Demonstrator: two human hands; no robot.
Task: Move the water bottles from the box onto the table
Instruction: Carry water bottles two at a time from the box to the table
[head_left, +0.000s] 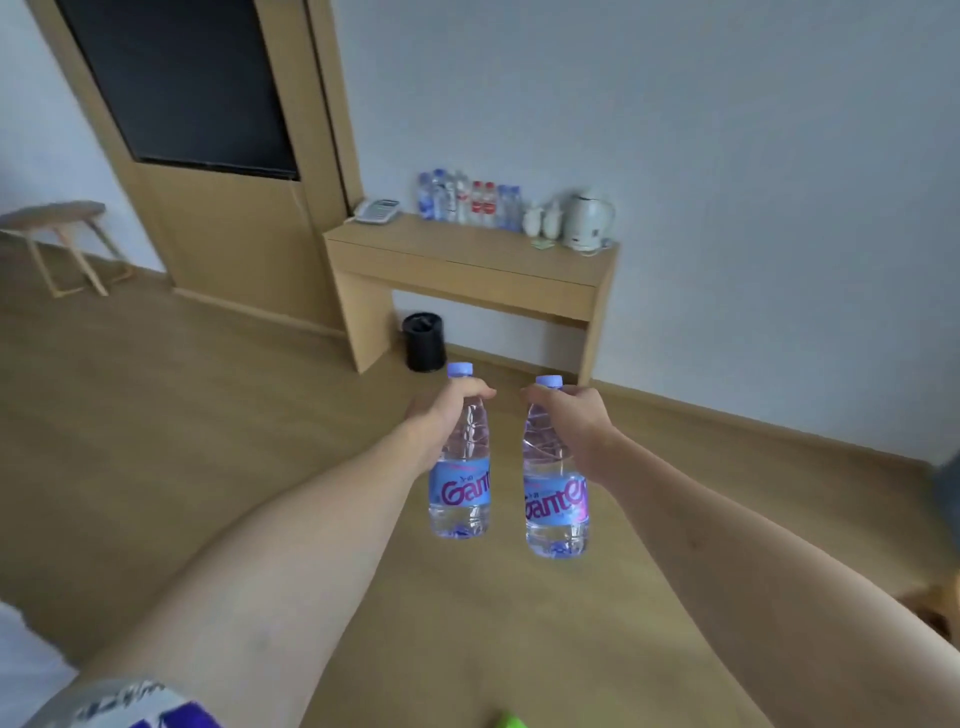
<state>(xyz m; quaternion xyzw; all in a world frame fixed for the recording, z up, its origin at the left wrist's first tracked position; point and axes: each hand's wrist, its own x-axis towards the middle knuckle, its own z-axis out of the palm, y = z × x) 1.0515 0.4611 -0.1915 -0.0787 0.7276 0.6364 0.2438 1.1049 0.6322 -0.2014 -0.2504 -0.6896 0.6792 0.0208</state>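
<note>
My left hand (441, 413) grips the neck of a clear water bottle (460, 488) with a blue label and a pale purple cap. My right hand (576, 421) holds a matching water bottle (556, 509) by its neck. Both bottles hang upright in the air above the wooden floor, side by side and a little apart. Ahead stands the wooden table (467, 270) against the wall, with several water bottles (467, 200) lined up along its back edge. The box is not clearly in view.
A white kettle (587, 221), small white cups (543, 221) and a phone (376, 210) also sit on the table. A black bin (423, 340) stands under it. A wooden wall panel with a dark screen (182, 88) rises at left, beside a stool (62, 244).
</note>
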